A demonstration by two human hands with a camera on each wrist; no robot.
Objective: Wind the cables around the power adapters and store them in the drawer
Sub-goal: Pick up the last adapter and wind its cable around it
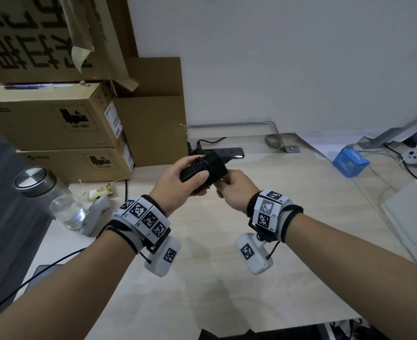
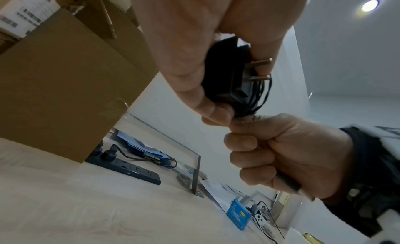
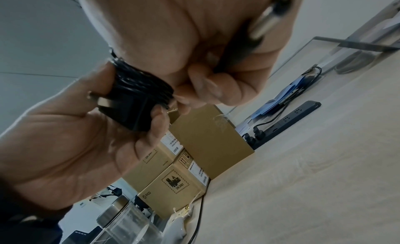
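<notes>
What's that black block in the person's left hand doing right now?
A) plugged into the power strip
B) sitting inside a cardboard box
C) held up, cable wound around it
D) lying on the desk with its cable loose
C: the left hand grips the power adapter above the desk, black cable coiled around it, while the right hand holds the cable's end.

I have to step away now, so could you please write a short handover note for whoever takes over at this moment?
Left hand: grips the black block-shaped power adapter above the pale wooden desk.
Right hand: holds the tail end of the thin black cable, its metal-tipped connector in the palm.
Done: most of the cable is wound around the adapter.
Left: tuck in the tail, then put it in the drawer, which is not in view.
</notes>
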